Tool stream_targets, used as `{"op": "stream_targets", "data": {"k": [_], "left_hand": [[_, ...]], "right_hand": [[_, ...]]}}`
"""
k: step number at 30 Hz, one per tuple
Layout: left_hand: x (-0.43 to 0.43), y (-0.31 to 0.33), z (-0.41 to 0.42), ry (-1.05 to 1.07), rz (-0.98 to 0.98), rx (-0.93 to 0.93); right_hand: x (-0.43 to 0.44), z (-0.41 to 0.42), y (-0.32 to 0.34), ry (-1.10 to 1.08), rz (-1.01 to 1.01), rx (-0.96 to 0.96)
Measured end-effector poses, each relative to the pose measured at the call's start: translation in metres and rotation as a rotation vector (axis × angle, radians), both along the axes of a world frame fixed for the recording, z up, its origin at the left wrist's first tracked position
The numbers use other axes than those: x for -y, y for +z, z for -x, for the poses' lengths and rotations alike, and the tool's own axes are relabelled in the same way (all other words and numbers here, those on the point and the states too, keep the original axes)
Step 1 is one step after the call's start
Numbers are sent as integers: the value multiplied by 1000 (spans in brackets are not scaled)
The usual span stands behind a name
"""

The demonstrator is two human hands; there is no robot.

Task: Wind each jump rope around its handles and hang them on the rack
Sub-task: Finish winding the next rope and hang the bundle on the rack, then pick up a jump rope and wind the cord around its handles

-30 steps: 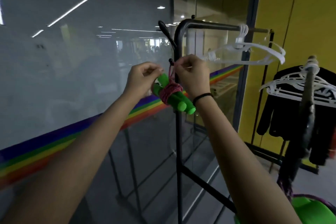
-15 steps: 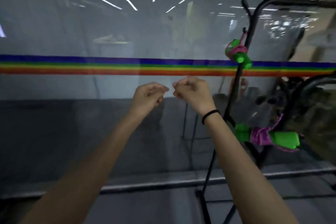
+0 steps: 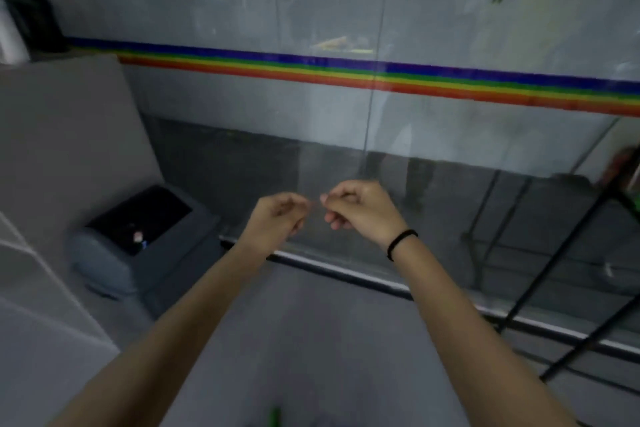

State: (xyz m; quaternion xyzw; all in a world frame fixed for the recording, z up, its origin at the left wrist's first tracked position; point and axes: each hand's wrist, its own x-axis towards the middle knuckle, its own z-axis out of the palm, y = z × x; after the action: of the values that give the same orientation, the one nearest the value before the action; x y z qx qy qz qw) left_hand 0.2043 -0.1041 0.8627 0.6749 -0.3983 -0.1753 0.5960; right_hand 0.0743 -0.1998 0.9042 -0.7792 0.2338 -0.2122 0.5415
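Both hands read empty: left hand (image 3: pixel 277 218) and right hand (image 3: pixel 358 208) are raised side by side in front of me, fingertips nearly meeting, fingers curled in, with nothing visible between or inside them. Black band (image 3: pixel 401 243) on the right wrist. No rope is in hand. Rack (image 3: pixel 540 284) shows only as dark bars at the right edge, well apart from my hands; a red-green blur (image 3: pixel 623 173) beside its upper bar may be a hung rope, too smeared to confirm. Green sliver (image 3: pixel 275 418) at the bottom edge, low between my forearms, could be a handle; too little shows to say. Judgement: I am between ropes, so the step in hand is fetching one to wind. Method notes: look down and find both handles before reaching; lay the handles parallel and grip them as a pair in one hand; wind with the other hand, turns snug and side by side near the middle so they do not slide off the ends; tuck the tail under the last turn and leave a short loop for the rack. Risk: slack turns will unwind once hung. Containers: one grey bin (image 3: pixel 104 263) on the floor (image 3: pixel 311 340) at left, by the glass wall (image 3: pixel 346 149); its dark top holds a small pale and blue speck (image 3: pixel 139 238), which I cannot identify.
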Motion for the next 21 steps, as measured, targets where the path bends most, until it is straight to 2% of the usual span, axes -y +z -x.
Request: {"op": "stream_targets", "data": {"k": [7, 14, 18, 21], "left_hand": [[-160, -52, -47, -56, -112, -84], [-216, -115, -59, -58, -146, -209], [-224, -198, -58, -42, -181, -281], [-221, -299, -54, -59, -209, -288]], "right_hand": [[-153, -63, -60, -45, -163, -19], [-205, -65, -131, -100, -286, -130], [-209, -65, -232, -180, -355, -229], [-209, -59, -353, -289, -445, -337]]}}
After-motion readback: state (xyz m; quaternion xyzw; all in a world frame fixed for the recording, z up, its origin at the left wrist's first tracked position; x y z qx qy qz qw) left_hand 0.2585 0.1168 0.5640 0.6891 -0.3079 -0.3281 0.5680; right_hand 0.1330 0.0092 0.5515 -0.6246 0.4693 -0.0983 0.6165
